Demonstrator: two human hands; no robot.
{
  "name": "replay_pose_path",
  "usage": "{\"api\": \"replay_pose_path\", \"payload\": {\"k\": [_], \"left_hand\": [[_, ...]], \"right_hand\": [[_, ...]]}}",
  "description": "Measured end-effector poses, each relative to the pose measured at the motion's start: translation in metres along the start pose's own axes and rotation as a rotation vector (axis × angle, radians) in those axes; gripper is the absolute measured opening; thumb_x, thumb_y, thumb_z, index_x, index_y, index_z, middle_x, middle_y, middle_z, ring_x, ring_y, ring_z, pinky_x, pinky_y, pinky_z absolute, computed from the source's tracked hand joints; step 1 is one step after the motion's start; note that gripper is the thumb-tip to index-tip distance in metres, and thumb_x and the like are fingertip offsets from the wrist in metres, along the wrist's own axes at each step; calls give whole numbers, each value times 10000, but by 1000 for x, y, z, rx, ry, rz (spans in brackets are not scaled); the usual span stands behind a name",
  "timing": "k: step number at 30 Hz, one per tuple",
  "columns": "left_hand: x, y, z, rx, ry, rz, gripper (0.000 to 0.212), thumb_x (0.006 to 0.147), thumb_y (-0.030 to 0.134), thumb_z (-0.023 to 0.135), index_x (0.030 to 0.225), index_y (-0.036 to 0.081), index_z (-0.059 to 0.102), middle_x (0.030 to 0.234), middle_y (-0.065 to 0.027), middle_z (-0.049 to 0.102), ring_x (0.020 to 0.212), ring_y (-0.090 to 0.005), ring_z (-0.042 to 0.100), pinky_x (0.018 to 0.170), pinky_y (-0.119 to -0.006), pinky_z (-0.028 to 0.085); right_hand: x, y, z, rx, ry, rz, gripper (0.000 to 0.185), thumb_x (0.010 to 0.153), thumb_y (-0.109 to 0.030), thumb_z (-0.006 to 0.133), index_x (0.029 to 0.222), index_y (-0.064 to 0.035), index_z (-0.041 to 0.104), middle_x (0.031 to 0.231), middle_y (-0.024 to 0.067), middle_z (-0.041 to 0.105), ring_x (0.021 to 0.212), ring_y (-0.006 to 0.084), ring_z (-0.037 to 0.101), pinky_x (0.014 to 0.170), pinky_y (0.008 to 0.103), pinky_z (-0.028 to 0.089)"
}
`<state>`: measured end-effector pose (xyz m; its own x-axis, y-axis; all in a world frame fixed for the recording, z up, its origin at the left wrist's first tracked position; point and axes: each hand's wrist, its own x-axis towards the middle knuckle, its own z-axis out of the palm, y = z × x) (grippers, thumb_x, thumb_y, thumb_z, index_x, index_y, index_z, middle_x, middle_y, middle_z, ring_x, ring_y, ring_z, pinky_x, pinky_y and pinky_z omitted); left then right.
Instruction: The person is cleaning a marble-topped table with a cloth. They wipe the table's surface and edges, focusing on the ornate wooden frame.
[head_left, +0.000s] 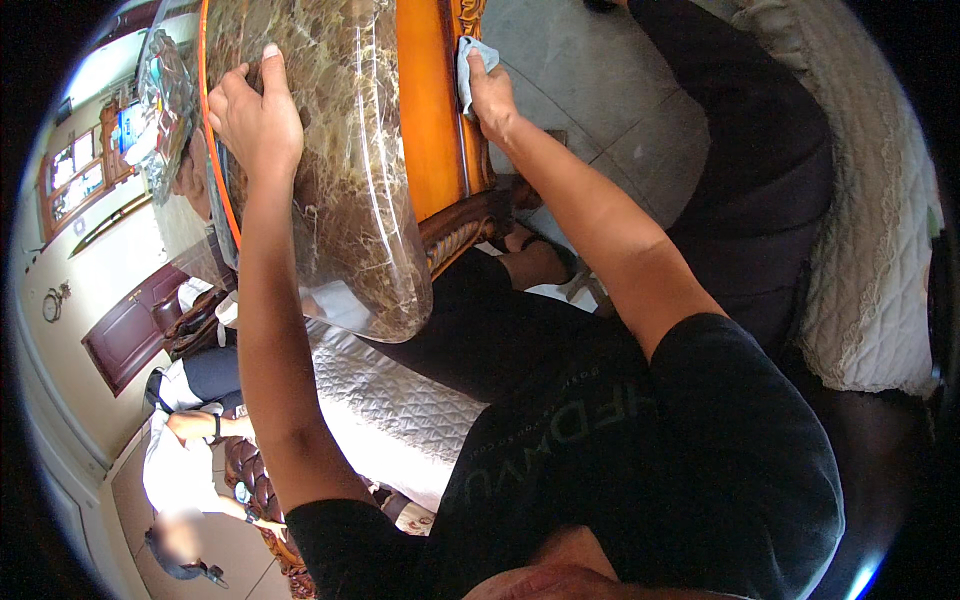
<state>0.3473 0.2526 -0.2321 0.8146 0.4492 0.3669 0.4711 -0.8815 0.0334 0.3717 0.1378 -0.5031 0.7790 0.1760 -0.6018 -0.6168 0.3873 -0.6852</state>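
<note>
My right hand (493, 96) grips a folded light-blue cloth (466, 73) and presses it against the table's orange-brown wooden side (429, 112), beside its gold carved trim (471, 16). My left hand (264, 124) rests on the brown marble-patterned tabletop (330, 150), thumb spread away from bent fingers. Its fingertips lie near a thin orange edge line (205, 90), and what is under the palm is hidden. A clear, glossy plastic cover (416, 300) overlies the tabletop and hangs past its rounded near corner.
A carved dark-wood table leg (469, 221) stands near my knees. A quilted seat cover (397, 397) lies beside my legs, and another quilted cover (862, 300) is at right. Someone in a white shirt (176, 465) leans over carved furniture (251, 472). Crumpled clear plastic (161, 112) sits beyond the table.
</note>
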Motion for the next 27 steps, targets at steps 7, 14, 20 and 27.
{"api": "replay_pose_path", "payload": {"k": [7, 14, 20, 27], "left_hand": [[3, -5, 0, 8, 24, 9, 701, 918, 601, 494, 1257, -8, 562, 1313, -240, 474, 1276, -378, 384, 1104, -460, 267], [2, -10, 3, -11, 26, 32, 714, 914, 608, 494, 1267, -9, 558, 1315, -244, 484, 1282, -383, 386, 1110, -463, 267], [1, -10, 1, 1, 35, 28, 726, 915, 622, 482, 1273, -6, 554, 1334, -249, 467, 1298, -387, 374, 1111, -470, 272], [0, -7, 4, 1, 17, 32, 729, 914, 621, 477, 1286, -3, 545, 1338, -245, 465, 1309, -374, 365, 1112, -473, 271]], "right_hand": [[-9, -38, -3, 297, -171, 217, 534, 952, -402, 529, 1157, 88, 579, 1113, 188, 661, 963, 291, 644, 852, 441, 492], [-4, -38, -6, 146, -101, 224, 442, 935, -356, 544, 1123, 40, 599, 1031, 126, 661, 886, 250, 629, 782, 412, 495], [-8, -27, -6, 190, -162, 99, 503, 941, -382, 521, 1179, 57, 573, 1092, 158, 650, 940, 269, 624, 809, 423, 494], [9, -9, 3, -254, 60, -88, 600, 980, -451, 456, 1165, 111, 556, 1118, 258, 635, 1037, 357, 611, 900, 459, 458]]}}
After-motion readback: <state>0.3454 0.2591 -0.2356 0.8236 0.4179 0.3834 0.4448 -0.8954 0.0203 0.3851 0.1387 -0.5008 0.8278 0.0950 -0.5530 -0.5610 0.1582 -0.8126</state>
